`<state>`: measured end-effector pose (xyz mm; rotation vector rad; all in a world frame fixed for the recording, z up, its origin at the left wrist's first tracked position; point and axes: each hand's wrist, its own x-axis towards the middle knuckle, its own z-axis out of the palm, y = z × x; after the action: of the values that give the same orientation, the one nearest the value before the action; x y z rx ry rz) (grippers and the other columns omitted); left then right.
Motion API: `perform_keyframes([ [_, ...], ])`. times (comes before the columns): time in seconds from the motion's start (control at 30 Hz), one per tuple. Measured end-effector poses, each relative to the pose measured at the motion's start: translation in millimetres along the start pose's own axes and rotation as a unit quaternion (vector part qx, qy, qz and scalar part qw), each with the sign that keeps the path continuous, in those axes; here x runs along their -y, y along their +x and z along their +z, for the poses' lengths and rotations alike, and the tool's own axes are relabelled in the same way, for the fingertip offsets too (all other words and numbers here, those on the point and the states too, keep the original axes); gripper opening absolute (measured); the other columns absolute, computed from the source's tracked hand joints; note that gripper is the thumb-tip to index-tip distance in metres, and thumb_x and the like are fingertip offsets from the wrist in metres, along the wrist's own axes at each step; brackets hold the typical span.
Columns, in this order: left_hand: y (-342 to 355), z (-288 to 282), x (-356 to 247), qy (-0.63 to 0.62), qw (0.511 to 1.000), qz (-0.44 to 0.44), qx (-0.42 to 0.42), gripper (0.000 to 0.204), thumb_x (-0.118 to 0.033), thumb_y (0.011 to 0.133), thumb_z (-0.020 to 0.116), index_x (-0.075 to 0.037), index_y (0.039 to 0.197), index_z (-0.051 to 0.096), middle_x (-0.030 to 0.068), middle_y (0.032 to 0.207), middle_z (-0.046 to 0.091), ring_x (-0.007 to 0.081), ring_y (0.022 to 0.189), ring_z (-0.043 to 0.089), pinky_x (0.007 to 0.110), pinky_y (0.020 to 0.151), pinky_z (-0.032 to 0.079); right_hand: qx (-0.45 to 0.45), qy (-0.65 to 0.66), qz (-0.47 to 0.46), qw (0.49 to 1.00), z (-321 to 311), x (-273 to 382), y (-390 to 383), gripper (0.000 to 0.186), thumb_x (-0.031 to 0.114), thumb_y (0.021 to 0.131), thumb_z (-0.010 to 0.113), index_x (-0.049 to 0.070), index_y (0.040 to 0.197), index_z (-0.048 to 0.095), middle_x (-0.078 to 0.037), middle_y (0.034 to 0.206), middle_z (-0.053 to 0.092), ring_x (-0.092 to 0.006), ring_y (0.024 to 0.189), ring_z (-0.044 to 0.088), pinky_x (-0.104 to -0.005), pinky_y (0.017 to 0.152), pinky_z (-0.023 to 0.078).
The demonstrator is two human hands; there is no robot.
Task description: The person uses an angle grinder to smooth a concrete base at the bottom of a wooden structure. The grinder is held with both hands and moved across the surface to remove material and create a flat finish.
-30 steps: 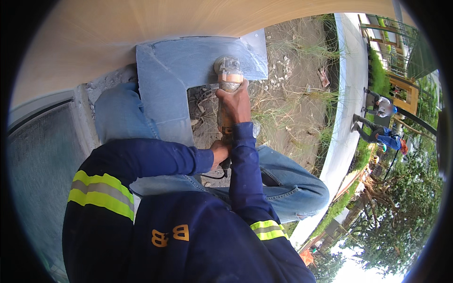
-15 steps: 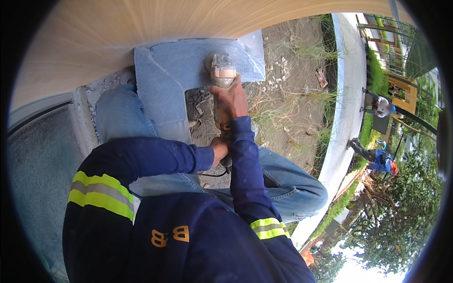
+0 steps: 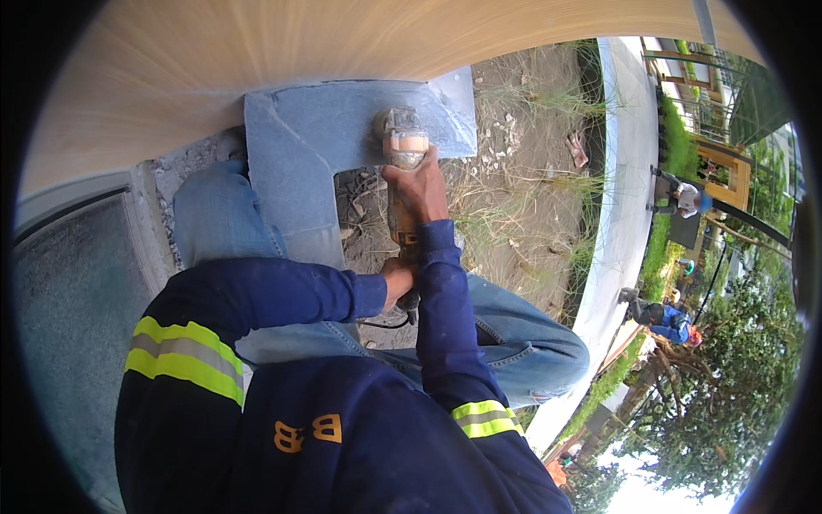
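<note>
My two hands grip an angle grinder [image 3: 402,218] whose worn orange-and-grey body runs away from me. My right hand [image 3: 418,188] is wrapped round the front of the body, just behind the gear head. Nearer to me, my left hand [image 3: 397,281] closes round the rear end, partly hidden by my right sleeve. The grinder's head is over the grey stone slab [image 3: 295,128], close to its inner edge; the disc is mostly hidden, and I cannot tell whether it touches the stone. A black cord [image 3: 385,325] trails from the rear.
A tan curved wall [image 3: 282,51] rises right behind the slab. Dry soil with grass tufts [image 3: 522,197] lies to the right, then a pale concrete kerb [image 3: 610,188]. Two people, one in blue [image 3: 668,321], are farther off. A glass pane [image 3: 77,308] stands left of my knee.
The whole view has shifted slightly, so the slab and grinder sit a little lower. Both hands keep their hold. The distant person in blue has bent or moved a little.
</note>
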<state>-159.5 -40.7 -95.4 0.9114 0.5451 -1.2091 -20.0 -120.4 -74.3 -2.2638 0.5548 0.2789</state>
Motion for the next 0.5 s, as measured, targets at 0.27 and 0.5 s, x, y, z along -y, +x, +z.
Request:
perform_keyframes([
  [0.27,8,-4,-5,0.01,1.0,-0.018,-0.009,0.028,-0.02,0.093,0.067,-0.002,0.114,0.074,0.008,0.101,0.075,0.0182,0.084,0.068,0.036,0.07,0.052,-0.015,-0.022,0.016,1.0,-3,16,-1,0.067,0.029,0.076,0.078,-0.004,0.126,0.048,-0.034,0.104,0.071,-0.0477,0.097,0.071,-0.0488,0.089,0.054],
  [0.5,6,-6,1,0.051,0.998,-0.024,0.037,0.029,-0.02,0.095,0.066,-0.002,0.117,0.073,0.0084,0.101,0.075,0.0193,0.088,0.07,0.038,0.073,0.054,-0.013,0.027,0.016,0.999,0,-8,0,0.073,0.031,0.074,0.08,-0.004,0.129,0.048,-0.032,0.107,0.072,-0.0461,0.099,0.071,-0.0488,0.09,0.054],
])
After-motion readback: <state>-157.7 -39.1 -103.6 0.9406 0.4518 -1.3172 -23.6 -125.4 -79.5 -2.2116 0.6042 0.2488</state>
